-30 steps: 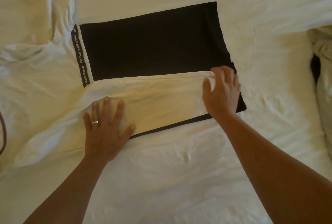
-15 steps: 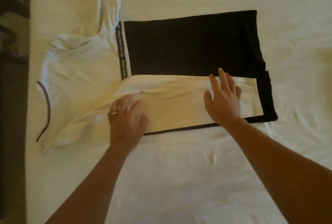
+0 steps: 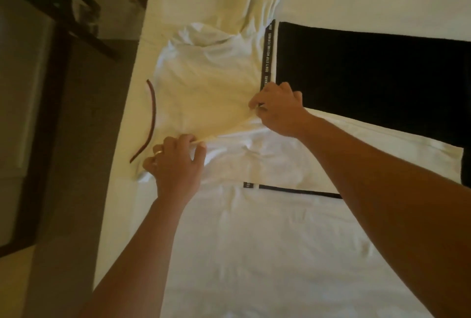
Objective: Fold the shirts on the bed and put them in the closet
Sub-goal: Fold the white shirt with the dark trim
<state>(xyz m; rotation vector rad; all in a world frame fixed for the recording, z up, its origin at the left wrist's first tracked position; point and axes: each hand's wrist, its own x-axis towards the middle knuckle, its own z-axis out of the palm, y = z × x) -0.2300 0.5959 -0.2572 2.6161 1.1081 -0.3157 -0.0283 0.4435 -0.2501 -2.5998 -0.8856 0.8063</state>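
A white-and-black shirt (image 3: 211, 83) lies flat on the white bed (image 3: 280, 254), its dark red collar trim near the bed's left edge. Its lower half is black (image 3: 369, 83), edged by a printed black band, and a white side panel (image 3: 331, 159) is folded over the near part. My left hand (image 3: 175, 164) pinches the fold's edge near the collar end. My right hand (image 3: 277, 108) pinches the same fold line at the printed band. One sleeve trails away toward the top of the view.
The bed's left edge runs down the view, with brown floor beyond it. A dark wooden piece of furniture (image 3: 63, 11) stands at the upper left, beside a pale surface along the left border.
Both hands slid left from the flat-pressed folded panel to the shirt's chest area and curled to pinch the fabric. The view shifted left too, bringing the bed edge and floor into sight.
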